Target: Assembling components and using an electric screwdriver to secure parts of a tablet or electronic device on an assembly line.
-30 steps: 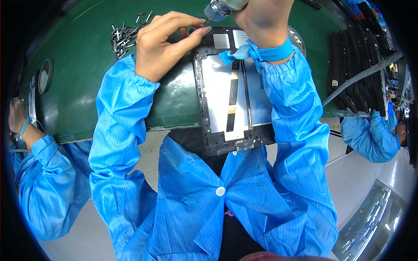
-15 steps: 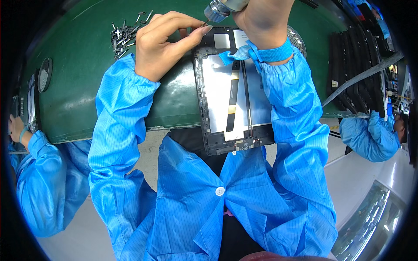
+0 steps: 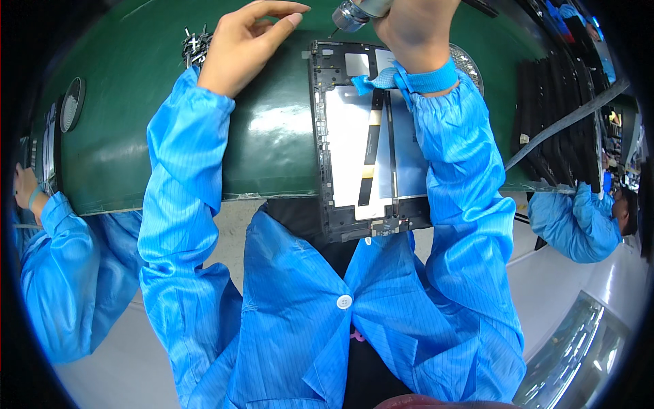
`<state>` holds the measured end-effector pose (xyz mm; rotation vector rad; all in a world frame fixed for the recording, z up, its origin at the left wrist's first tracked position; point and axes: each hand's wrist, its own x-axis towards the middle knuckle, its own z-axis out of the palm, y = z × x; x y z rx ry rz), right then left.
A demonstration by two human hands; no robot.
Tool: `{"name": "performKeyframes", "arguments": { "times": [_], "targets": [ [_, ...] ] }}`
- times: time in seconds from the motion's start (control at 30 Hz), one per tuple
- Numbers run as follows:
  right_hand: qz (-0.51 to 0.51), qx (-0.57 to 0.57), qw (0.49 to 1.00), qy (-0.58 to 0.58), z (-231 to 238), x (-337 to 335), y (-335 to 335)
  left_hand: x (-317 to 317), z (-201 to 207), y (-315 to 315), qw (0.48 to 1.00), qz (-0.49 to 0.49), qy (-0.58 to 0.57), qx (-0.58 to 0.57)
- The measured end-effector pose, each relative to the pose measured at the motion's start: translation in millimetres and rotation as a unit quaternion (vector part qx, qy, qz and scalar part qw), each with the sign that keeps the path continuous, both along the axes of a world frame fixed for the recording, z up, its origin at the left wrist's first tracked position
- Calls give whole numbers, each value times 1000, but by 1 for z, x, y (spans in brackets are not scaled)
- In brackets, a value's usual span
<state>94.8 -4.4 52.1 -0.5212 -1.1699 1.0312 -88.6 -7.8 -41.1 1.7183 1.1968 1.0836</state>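
I am holding my left hand point(image 3: 242, 51) over the far part of the green desk point(image 3: 136, 163), its fingers half curled, thumb and forefinger standing a little apart at the tips; I am seeing nothing between them, though something very tiny could be escaping me. My right hand point(image 3: 417, 34) is gripping a silvery cylindrical driver point(image 3: 352, 15); the upper border is cutting off part of my fingers, so I cannot tell how each one is lying. The driver's thin bit is pointing down near the far edge of a flat dark device point(image 3: 368, 146), and I cannot tell whether it is touching. That device is lying with its silvery inside facing up, crossing the near edge of the desk, its near end reaching out above my lap. A blue wrist strap point(image 3: 429, 80) is circling my right wrist, its loose end hanging over the device. Beyond my left sleeve a heap of small dark and silvery parts point(image 3: 195, 46) is lying toward the desk's far edge. A round dish point(image 3: 72, 104) is sitting toward the left edge, and a stack of dark panels point(image 3: 555, 116) is occupying the right side, a grey cable point(image 3: 572, 123) passing in front.
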Motion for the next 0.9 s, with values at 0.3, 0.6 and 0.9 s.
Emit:
{"name": "performKeyframes", "arguments": {
  "times": [0.3,0.6,0.9],
  "targets": [
    [27,-7,997,-77,-26,-9,11,-2,4,5,978,-120,-43,-165],
    [56,45,995,-70,-26,-11,9,1,23,4,963,-110,-89,-231],
    [52,51,995,-64,-28,-15,12,-3,20,7,962,-104,-101,-233]
  ]
}}
